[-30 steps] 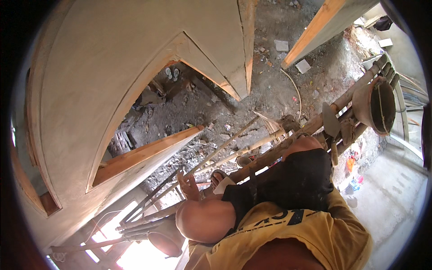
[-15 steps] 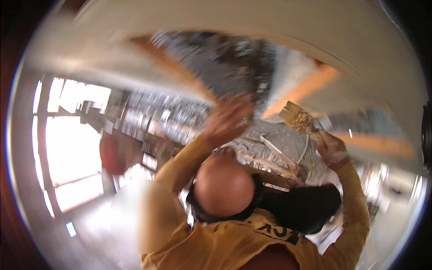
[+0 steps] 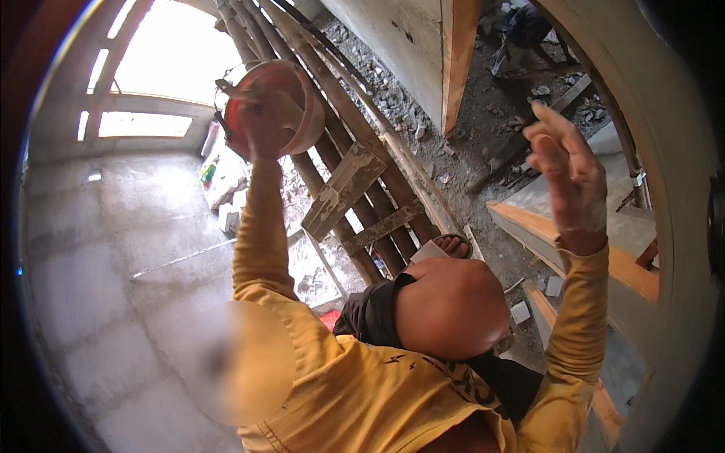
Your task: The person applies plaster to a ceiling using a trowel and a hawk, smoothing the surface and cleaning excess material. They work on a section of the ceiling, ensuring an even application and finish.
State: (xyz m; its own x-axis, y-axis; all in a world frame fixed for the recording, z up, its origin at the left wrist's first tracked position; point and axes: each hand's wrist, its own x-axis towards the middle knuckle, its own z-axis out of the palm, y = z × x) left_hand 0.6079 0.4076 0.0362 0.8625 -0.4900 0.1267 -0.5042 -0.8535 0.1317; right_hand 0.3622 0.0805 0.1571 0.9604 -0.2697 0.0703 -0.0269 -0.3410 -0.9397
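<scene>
My left hand reaches over a red bucket at the upper left. Its fingers are blurred against the bucket's inside, where a pale shape shows; I cannot tell whether the hand grips anything. The bucket sits by the bamboo poles of a platform. My right hand is raised at the right, its fingers apart and partly bent, whitish on the skin, with nothing in it. Nearest to it are the wood-edged openings in the wall. The brush is not distinguishable now.
Bamboo poles with boards nailed across run beside my bare knee and sandalled foot. Rubble lies on the ground below. A co-worker bends at the upper right. A grey wall with a wooden edge stands ahead.
The view has swung left. My left hand has moved over to the red bucket. My right hand, which held a wide, clotted brush, is now without it and raised.
</scene>
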